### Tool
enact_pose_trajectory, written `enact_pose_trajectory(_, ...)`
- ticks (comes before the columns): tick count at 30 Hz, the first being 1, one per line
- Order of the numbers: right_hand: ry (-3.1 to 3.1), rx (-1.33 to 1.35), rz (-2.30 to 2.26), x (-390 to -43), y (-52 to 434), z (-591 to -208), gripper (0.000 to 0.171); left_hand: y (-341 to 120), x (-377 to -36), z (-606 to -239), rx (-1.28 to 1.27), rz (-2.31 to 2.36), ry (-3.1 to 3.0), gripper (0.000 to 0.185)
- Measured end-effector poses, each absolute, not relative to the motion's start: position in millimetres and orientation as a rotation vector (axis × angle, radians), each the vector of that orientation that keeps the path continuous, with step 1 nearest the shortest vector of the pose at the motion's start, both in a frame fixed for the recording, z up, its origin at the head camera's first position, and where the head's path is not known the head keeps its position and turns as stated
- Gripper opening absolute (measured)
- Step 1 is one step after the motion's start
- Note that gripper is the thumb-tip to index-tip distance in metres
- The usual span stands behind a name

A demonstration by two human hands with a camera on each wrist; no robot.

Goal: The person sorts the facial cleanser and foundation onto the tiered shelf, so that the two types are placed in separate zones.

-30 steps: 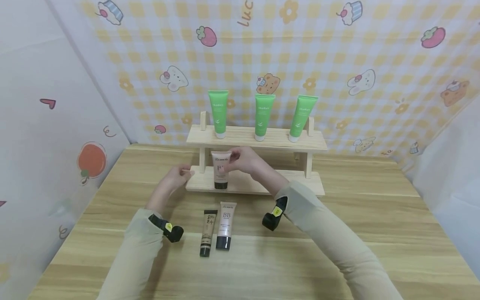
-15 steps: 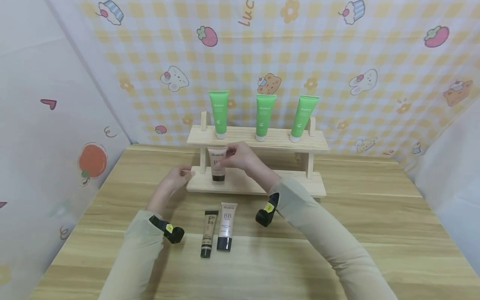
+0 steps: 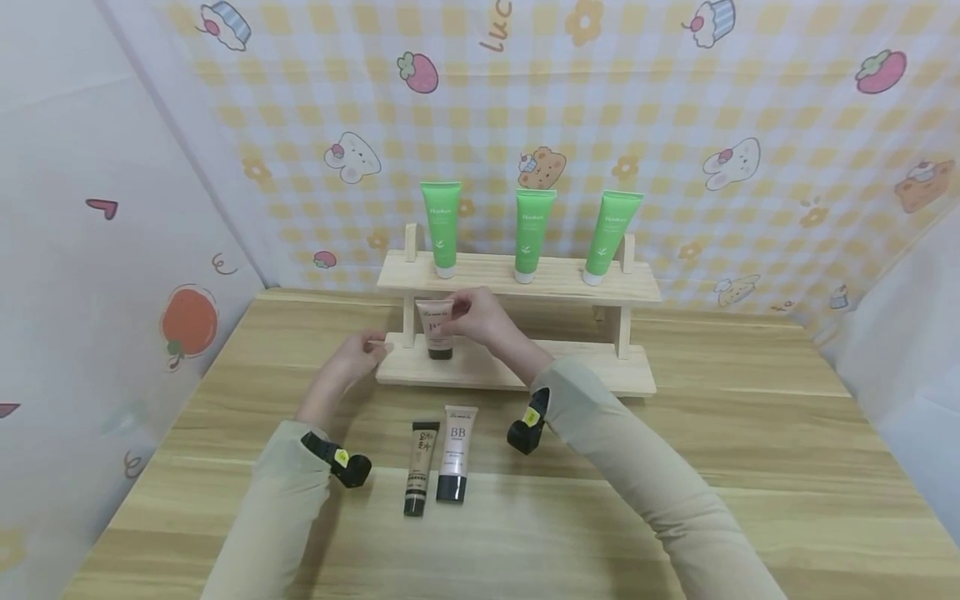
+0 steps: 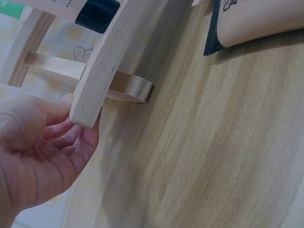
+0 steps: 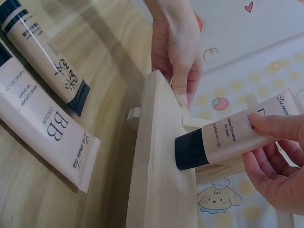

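Note:
A pink BB cream tube (image 3: pixel 437 331) stands cap down on the left part of the lower board of a wooden two-tier rack (image 3: pixel 517 367). My right hand (image 3: pixel 483 318) pinches the tube's upper part between thumb and fingers; in the right wrist view its black cap (image 5: pixel 191 150) meets the board. My left hand (image 3: pixel 354 358) grips the left end of that lower board, thumb on top and fingers beneath, as the left wrist view shows. On the table before the rack lie a second BB cream tube (image 3: pixel 456 454) and a slimmer tan tube with a black cap (image 3: pixel 421 468).
Three green tubes (image 3: pixel 443 227) stand spaced along the rack's upper board (image 3: pixel 483 271). Behind the wood-grain table (image 3: pixel 720 400) hangs a yellow checked cloth (image 3: pixel 630 108). A white printed sheet (image 3: pixel 112 250) borders the left side.
The right hand has moved the BB cream tube slightly back from the lower board's front edge. The left hand keeps its grip on the board's end.

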State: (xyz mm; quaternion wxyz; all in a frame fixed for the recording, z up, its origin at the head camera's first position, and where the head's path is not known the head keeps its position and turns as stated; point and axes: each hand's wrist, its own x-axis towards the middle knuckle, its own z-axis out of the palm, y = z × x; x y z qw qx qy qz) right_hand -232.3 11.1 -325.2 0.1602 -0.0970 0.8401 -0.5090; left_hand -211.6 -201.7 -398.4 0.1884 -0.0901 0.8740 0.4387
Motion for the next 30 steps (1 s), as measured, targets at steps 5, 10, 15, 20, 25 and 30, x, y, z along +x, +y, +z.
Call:
enact_pose_trajectory(5, 2.391, -0.291, -1.457, -233, 11, -327, 0.035, -201, -212, -398, -0.261, 1.239, 2.459, 0.053)
enact_pose_trajectory(10, 2.400, -0.312, -1.436, -234, 11, -328, 0.037, -202, -211, -398, -0.263, 1.223, 2.465, 0.053)
enact_pose_trajectory(15, 2.388, -0.323, -1.439, -233, 12, -330, 0.037, -203, -212, -397, -0.250, 1.224, 2.460, 0.053)
enact_pose_trajectory(20, 2.352, -0.301, -1.450, -232, 14, -335, 0.042, -202, -211, -396, -0.256, 1.220, 2.461, 0.052)
enact_pose_trajectory(25, 2.330, -0.290, -1.444, -234, 17, -338, 0.052, -201, -211, -396, -0.256, 1.238, 2.455, 0.052)
enact_pose_trajectory(30, 2.332, -0.276, -1.445, -233, 20, -341, 0.059, -200, -211, -396, -0.261, 1.247, 2.454, 0.052)
